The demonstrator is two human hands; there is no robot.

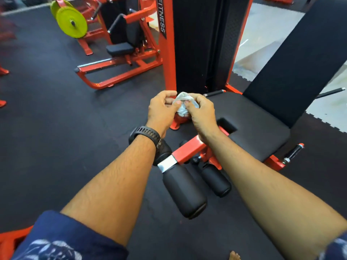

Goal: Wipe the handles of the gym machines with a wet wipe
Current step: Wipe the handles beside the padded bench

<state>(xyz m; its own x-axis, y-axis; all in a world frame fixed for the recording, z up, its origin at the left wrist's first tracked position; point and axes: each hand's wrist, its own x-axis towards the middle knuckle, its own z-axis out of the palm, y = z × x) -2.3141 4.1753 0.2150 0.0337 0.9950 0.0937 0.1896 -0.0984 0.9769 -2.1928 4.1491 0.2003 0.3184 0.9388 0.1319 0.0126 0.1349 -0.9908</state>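
Observation:
A crumpled white wet wipe [185,102] is held in front of me between both hands. My left hand [161,110], with a black watch on its wrist, pinches its left side. My right hand [201,112] pinches its right side with curled fingers. Below them stands a red leg machine with a black seat [249,126] and backrest. A black handle [214,93] sticks out beside the seat at the far side, another black handle [293,152] with a red tip at the near right. A third thin black handle [330,92] shows behind the backrest.
Two black foam roller pads [185,192] hang from the machine's red arm near my forearms. The red weight stack tower [204,42] rises behind the seat. Another red machine with yellow-green plates [72,22] stands at the far left. Black rubber floor lies all around.

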